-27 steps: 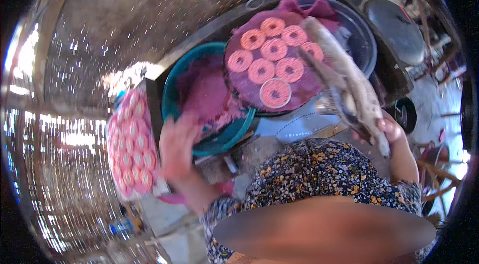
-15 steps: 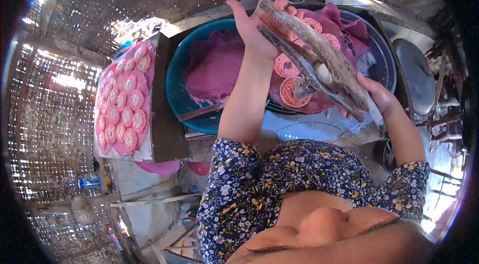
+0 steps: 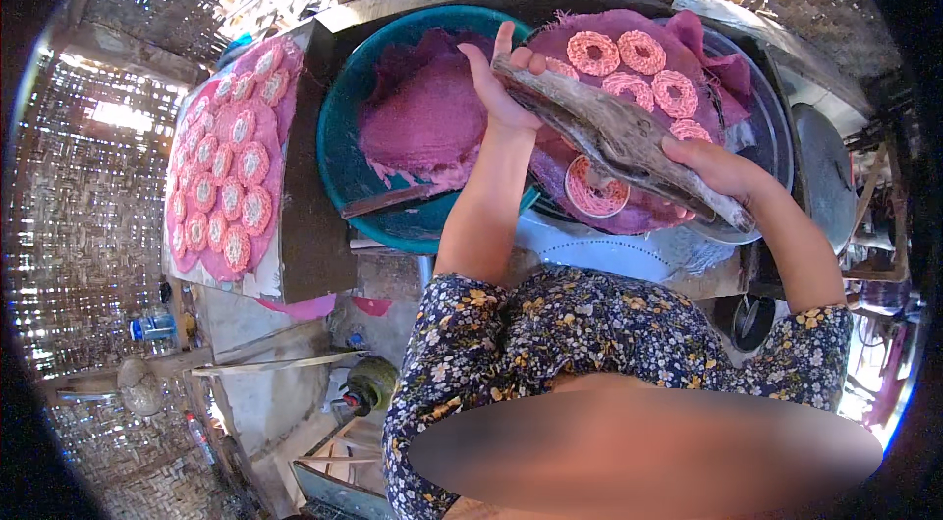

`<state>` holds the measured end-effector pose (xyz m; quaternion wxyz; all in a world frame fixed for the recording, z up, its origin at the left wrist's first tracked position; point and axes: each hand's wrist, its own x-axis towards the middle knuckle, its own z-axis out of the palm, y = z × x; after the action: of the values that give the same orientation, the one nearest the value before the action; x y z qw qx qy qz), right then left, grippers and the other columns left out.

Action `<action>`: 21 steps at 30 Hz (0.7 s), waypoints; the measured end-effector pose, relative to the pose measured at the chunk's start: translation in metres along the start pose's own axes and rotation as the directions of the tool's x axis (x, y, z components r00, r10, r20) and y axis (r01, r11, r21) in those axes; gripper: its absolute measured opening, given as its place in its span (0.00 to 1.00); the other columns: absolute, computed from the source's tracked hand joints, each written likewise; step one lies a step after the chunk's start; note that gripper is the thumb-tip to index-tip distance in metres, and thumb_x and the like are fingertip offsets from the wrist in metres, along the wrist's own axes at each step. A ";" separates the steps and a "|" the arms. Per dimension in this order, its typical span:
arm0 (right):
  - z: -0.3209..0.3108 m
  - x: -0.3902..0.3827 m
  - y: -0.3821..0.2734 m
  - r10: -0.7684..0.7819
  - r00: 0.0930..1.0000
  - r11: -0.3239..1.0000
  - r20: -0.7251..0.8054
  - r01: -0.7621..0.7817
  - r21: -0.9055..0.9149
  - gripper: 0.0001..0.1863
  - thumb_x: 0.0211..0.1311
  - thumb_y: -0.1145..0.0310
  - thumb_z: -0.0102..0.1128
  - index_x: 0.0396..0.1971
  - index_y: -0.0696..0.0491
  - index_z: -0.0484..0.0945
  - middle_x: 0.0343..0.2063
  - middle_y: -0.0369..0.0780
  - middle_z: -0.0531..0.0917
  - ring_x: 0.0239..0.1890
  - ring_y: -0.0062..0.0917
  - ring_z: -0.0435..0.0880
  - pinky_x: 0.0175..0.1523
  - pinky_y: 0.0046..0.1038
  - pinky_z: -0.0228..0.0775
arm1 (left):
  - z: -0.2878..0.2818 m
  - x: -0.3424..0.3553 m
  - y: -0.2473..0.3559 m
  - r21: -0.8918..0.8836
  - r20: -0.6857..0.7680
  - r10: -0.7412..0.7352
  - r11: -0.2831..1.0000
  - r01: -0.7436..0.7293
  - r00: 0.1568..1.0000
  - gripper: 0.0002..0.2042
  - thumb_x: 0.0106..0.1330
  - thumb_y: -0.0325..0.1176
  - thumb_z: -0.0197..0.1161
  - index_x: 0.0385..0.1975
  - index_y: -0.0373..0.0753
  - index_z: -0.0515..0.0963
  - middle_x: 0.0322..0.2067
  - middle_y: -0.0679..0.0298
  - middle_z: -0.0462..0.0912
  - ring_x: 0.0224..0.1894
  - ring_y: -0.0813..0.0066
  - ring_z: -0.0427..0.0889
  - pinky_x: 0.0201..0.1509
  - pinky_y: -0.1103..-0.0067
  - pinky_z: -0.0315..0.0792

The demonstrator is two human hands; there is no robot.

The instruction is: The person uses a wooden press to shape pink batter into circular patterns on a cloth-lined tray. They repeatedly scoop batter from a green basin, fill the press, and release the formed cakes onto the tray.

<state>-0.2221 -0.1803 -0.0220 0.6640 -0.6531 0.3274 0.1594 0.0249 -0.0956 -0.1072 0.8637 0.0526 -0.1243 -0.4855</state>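
My left hand (image 3: 506,98) supports the upper left end of a long, weathered wooden press (image 3: 609,132), its thumb and one finger sticking up. My right hand (image 3: 707,166) grips the press near its lower right end. The press lies diagonally over a round pink cloth (image 3: 702,78) bearing several coiled, ring-shaped pink pieces (image 3: 643,51). Beneath the press, near the cloth's front, a white ring (image 3: 599,208) surrounds pink strands (image 3: 604,194); the press partly hides it. Left of the cloth, a teal basin (image 3: 344,157) holds pink cloth or dough, which I cannot tell, and a stick (image 3: 383,201).
A slanted board (image 3: 314,255) at the left carries several pink discs with pale centres (image 3: 236,201). A grey round lid (image 3: 820,176) stands at the right beside woven walls (image 3: 88,225). Below are a green container (image 3: 368,383), a blue bottle (image 3: 152,328) and loose sticks (image 3: 275,363).
My left hand swung up from the basin to the press's upper end, then settled slightly lower. The press has tilted flatter, its two bars appearing closer together, with both my hands on it.
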 end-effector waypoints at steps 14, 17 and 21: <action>0.009 -0.008 0.008 -0.201 0.966 0.951 -0.162 0.153 -0.270 0.31 0.59 0.43 0.43 0.39 0.59 0.75 0.28 0.41 0.79 0.30 0.20 0.78 0.30 0.22 0.73 | 0.014 0.007 0.005 -0.047 0.177 -0.071 0.996 0.080 0.982 0.33 0.57 0.67 0.39 0.44 0.44 0.74 0.12 0.77 0.67 0.20 0.79 0.69 0.36 0.74 0.70; 0.009 -0.020 -0.010 -0.110 0.993 0.993 -0.052 0.108 -0.047 0.33 0.59 0.41 0.42 0.45 0.59 0.71 0.31 0.41 0.79 0.31 0.21 0.78 0.34 0.22 0.73 | 0.034 0.021 0.015 0.007 0.196 -0.035 0.999 0.034 0.980 0.34 0.57 0.67 0.37 0.45 0.43 0.73 0.14 0.75 0.69 0.21 0.77 0.70 0.38 0.73 0.68; -0.007 -0.025 0.001 -0.053 0.999 0.974 -0.011 0.054 0.222 0.31 0.60 0.41 0.39 0.46 0.55 0.71 0.28 0.36 0.80 0.25 0.18 0.78 0.26 0.20 0.70 | 0.059 0.036 0.011 -0.024 0.277 -0.062 0.997 0.072 0.959 0.35 0.57 0.67 0.35 0.47 0.42 0.71 0.17 0.73 0.71 0.25 0.73 0.72 0.41 0.71 0.66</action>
<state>-0.2430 -0.1818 -0.0060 0.7362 -0.5837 0.3269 0.1022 0.0362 -0.1191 -0.0421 0.8218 -0.0261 -0.2331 -0.5192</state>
